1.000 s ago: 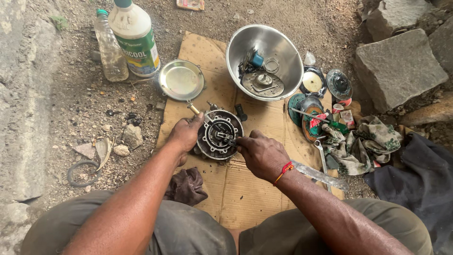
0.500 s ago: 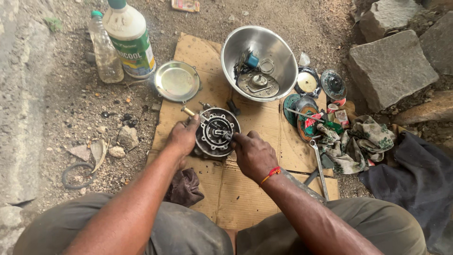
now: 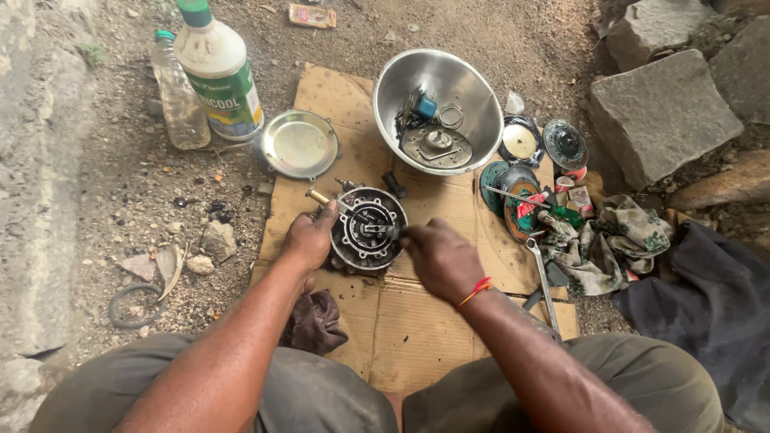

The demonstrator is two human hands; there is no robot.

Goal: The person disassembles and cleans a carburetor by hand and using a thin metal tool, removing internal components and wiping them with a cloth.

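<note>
Brown cardboard sheet (image 3: 417, 321) on gravel, person seated at its 6 o'clock edge. Left hand (image 3: 309, 239) grips the 9 o'clock rim of a round metal clutch-like assembly (image 3: 369, 228) at mid-cardboard, fingers closed on it. Right hand (image 3: 439, 256) at the assembly's 3 o'clock, fingertips pinched on a small part at its centre. Dark rag (image 3: 314, 321) at 7. Farther: shiny lid (image 3: 300, 144) at 11, steel bowl (image 3: 439, 108) with parts at 1, two bottles (image 3: 204, 76) at 10.

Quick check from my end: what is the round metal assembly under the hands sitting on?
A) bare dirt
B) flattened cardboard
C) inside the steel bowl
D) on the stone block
B: the round metal assembly, steadied by the left hand and right hand, rests on the flattened cardboard.
</note>
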